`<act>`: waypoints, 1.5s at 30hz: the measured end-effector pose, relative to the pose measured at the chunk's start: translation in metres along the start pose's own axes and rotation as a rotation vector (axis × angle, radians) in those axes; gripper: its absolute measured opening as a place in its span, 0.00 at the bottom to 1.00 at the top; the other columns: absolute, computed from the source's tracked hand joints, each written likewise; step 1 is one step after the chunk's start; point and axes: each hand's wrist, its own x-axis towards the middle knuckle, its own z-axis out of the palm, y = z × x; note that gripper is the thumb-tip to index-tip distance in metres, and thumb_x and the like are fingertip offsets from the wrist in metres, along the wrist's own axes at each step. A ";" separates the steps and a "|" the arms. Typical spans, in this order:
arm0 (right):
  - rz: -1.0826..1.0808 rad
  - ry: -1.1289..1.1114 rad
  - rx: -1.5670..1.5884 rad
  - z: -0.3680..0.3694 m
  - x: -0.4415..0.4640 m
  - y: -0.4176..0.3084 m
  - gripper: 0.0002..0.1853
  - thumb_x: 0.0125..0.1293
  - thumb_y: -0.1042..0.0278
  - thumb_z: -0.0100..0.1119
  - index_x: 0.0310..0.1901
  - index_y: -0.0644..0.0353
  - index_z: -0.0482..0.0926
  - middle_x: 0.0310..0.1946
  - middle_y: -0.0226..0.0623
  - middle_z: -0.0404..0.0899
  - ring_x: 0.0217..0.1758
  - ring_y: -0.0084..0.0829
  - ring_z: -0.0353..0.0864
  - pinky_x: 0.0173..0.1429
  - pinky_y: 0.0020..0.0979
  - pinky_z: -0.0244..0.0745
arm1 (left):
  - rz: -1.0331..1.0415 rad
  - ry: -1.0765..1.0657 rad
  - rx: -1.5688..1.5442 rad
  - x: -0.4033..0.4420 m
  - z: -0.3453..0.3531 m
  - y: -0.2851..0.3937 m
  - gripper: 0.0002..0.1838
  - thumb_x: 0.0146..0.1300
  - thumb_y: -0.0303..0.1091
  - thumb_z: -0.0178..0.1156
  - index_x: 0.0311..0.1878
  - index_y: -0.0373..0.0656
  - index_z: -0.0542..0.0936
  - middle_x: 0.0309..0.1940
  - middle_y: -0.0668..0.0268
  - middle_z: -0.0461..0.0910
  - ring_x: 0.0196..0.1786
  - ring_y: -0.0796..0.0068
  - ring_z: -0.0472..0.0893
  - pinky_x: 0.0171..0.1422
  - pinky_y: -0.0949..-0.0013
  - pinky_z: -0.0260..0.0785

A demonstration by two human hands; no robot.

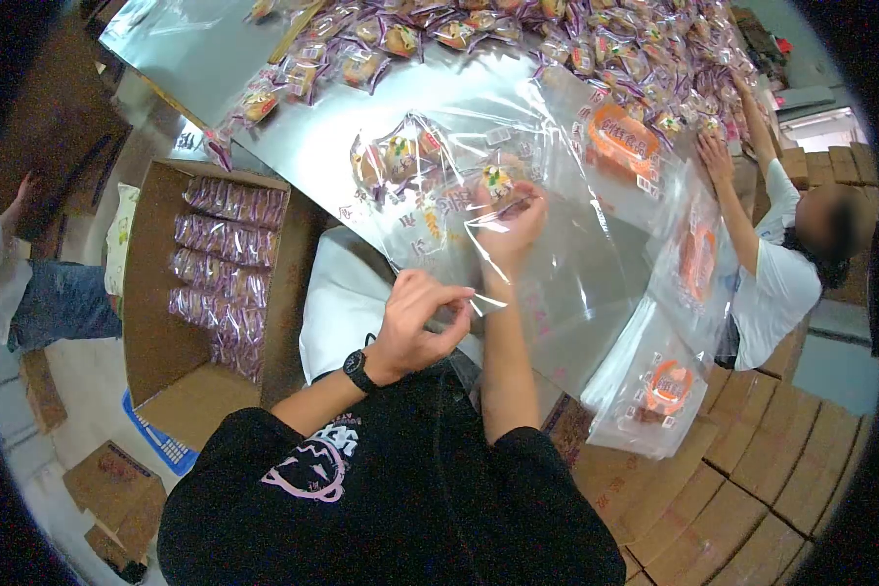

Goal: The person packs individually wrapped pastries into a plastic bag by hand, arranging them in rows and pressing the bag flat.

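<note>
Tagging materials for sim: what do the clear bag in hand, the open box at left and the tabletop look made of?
Bag: thin, glossy plastic film; see-through with sharp glare streaks.
Box: matte cardboard, judging by its plain brown walls.
Tabletop: smooth, probably sheet metal given its silvery sheen; laminate possible.

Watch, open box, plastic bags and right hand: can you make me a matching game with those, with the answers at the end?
Things:
1. Watch
2. Open box
3. Stacked plastic bags
4. Right hand

Clues:
A. have orange printing on them
B. is holding a small wrapped snack
C. is black and on the left wrist
D. has rows of purple-and-clear packets inside

Right pairs: 1-C, 2-D, 3-A, 4-B
</note>
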 end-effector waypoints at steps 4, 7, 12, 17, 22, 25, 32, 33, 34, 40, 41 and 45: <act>-0.158 0.255 -0.080 0.039 0.002 0.007 0.35 0.56 0.73 0.79 0.63 0.62 0.70 0.55 0.46 0.75 0.54 0.39 0.81 0.58 0.39 0.77 | -0.022 -0.031 -0.025 0.004 0.001 0.004 0.15 0.54 0.21 0.72 0.46 0.42 0.85 0.28 0.70 0.83 0.32 0.69 0.81 0.48 0.64 0.68; -0.007 0.195 0.101 0.057 0.016 0.023 0.35 0.57 0.70 0.79 0.64 0.60 0.70 0.61 0.45 0.72 0.60 0.41 0.79 0.62 0.42 0.74 | -0.035 -0.037 -0.030 0.003 0.000 0.003 0.15 0.54 0.22 0.72 0.46 0.42 0.85 0.29 0.69 0.83 0.33 0.67 0.81 0.48 0.63 0.68; 0.090 0.117 0.193 0.077 0.025 0.035 0.32 0.58 0.65 0.79 0.62 0.61 0.74 0.56 0.46 0.79 0.60 0.45 0.79 0.65 0.44 0.71 | -0.052 -0.064 -0.021 0.000 -0.004 0.002 0.14 0.55 0.22 0.72 0.45 0.42 0.85 0.29 0.69 0.84 0.33 0.67 0.80 0.48 0.63 0.68; -0.059 0.052 -0.099 0.071 0.018 0.022 0.24 0.61 0.71 0.74 0.58 0.63 0.78 0.49 0.47 0.82 0.51 0.44 0.84 0.56 0.42 0.77 | -0.041 -0.066 -0.020 0.001 -0.004 0.002 0.13 0.54 0.22 0.72 0.44 0.42 0.85 0.30 0.69 0.84 0.33 0.67 0.80 0.48 0.63 0.68; -0.157 -0.043 0.069 0.073 0.022 0.021 0.18 0.65 0.68 0.74 0.53 0.65 0.80 0.40 0.40 0.82 0.38 0.31 0.81 0.44 0.34 0.78 | -0.007 -0.099 -0.006 0.004 -0.004 0.000 0.15 0.53 0.20 0.74 0.44 0.43 0.84 0.29 0.68 0.85 0.32 0.67 0.82 0.46 0.63 0.69; -0.199 -0.054 0.083 0.069 0.018 0.018 0.18 0.68 0.69 0.70 0.57 0.64 0.80 0.43 0.44 0.86 0.45 0.36 0.86 0.48 0.36 0.80 | -0.009 -0.090 0.062 0.001 -0.004 -0.005 0.16 0.52 0.21 0.75 0.45 0.43 0.84 0.31 0.66 0.85 0.33 0.65 0.83 0.48 0.62 0.70; -0.138 -0.135 -0.039 0.065 0.021 0.024 0.26 0.67 0.72 0.65 0.67 0.64 0.76 0.49 0.51 0.86 0.50 0.42 0.86 0.58 0.41 0.77 | -0.035 -0.105 0.024 0.002 -0.019 -0.007 0.19 0.52 0.24 0.76 0.48 0.40 0.84 0.33 0.64 0.86 0.36 0.65 0.84 0.50 0.62 0.72; -0.123 -0.171 -0.108 0.061 0.021 0.022 0.27 0.67 0.72 0.65 0.68 0.65 0.75 0.49 0.52 0.86 0.51 0.42 0.86 0.59 0.41 0.77 | -0.048 -0.121 0.015 0.002 -0.023 -0.007 0.19 0.53 0.24 0.76 0.49 0.40 0.84 0.33 0.64 0.86 0.37 0.65 0.83 0.50 0.62 0.72; -0.172 -0.169 -0.117 0.056 0.018 0.020 0.28 0.66 0.72 0.64 0.68 0.65 0.74 0.53 0.54 0.84 0.57 0.46 0.82 0.65 0.43 0.72 | -0.060 -0.135 0.008 0.002 -0.027 -0.008 0.19 0.53 0.24 0.75 0.49 0.40 0.83 0.33 0.63 0.86 0.37 0.65 0.83 0.50 0.62 0.72; -0.112 -0.296 -0.198 0.018 -0.022 0.000 0.19 0.63 0.63 0.70 0.51 0.67 0.84 0.50 0.51 0.85 0.54 0.50 0.82 0.63 0.48 0.73 | -0.156 0.151 0.119 0.010 -0.046 -0.036 0.18 0.56 0.26 0.73 0.50 0.38 0.82 0.40 0.60 0.84 0.43 0.61 0.82 0.55 0.61 0.71; -0.131 -0.341 -0.206 0.017 -0.026 -0.010 0.19 0.63 0.57 0.74 0.45 0.66 0.86 0.41 0.46 0.87 0.45 0.47 0.83 0.55 0.47 0.74 | -0.238 0.213 0.148 0.013 -0.049 -0.052 0.20 0.58 0.29 0.73 0.54 0.37 0.81 0.47 0.57 0.82 0.48 0.61 0.81 0.57 0.60 0.71; -0.187 -0.367 -0.103 0.048 -0.026 -0.020 0.18 0.64 0.56 0.73 0.46 0.62 0.87 0.31 0.45 0.84 0.41 0.48 0.83 0.51 0.47 0.73 | -0.413 0.352 0.222 0.050 -0.054 -0.094 0.31 0.65 0.37 0.72 0.67 0.35 0.73 0.65 0.52 0.72 0.64 0.60 0.73 0.63 0.61 0.70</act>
